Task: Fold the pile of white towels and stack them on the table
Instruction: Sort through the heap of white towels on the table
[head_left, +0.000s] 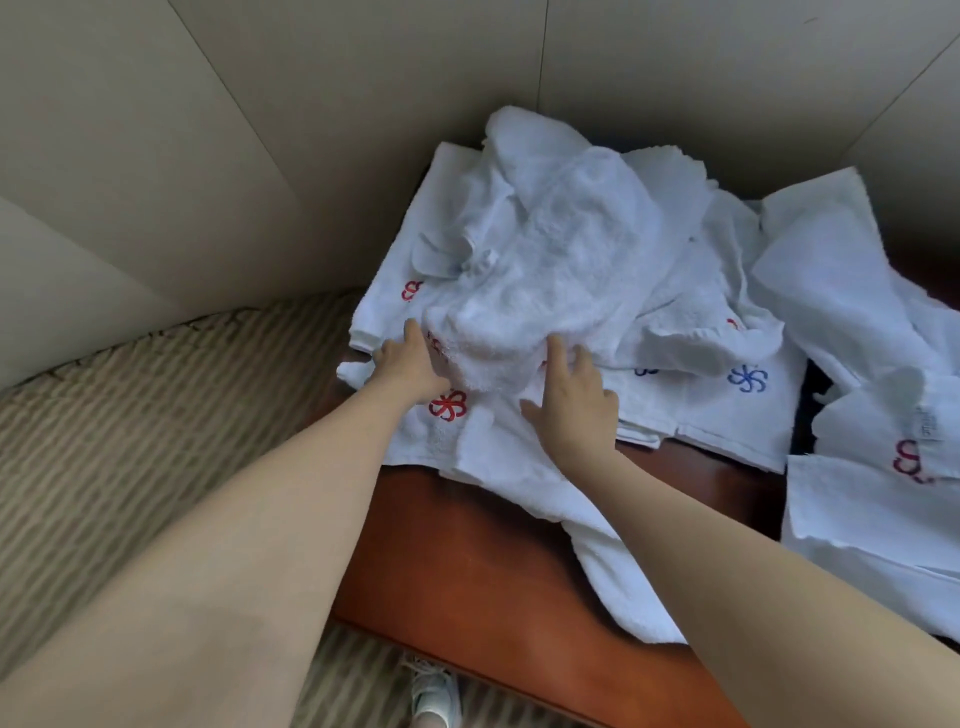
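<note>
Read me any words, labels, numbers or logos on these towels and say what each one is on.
No readable words or numbers.
Care tag on a right-side towel: print too blurred to read.
Red pinwheel emblem, no letters, on the towel by the left hand.
Blue pinwheel emblem, no letters, on a flat towel.
Red emblem below the tag: partly hidden.

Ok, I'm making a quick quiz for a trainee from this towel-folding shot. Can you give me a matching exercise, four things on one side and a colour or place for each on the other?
Things:
1. left hand
2. table
3. shoe
4. flower mark on the flat towel right of the right hand

Descriptions:
A. blue
B. on the striped carpet, below the table edge
C. reddish-brown wood
D. on the crumpled towel pile, beside a red flower mark

Pairs: 1-D, 2-C, 3-B, 4-A
</note>
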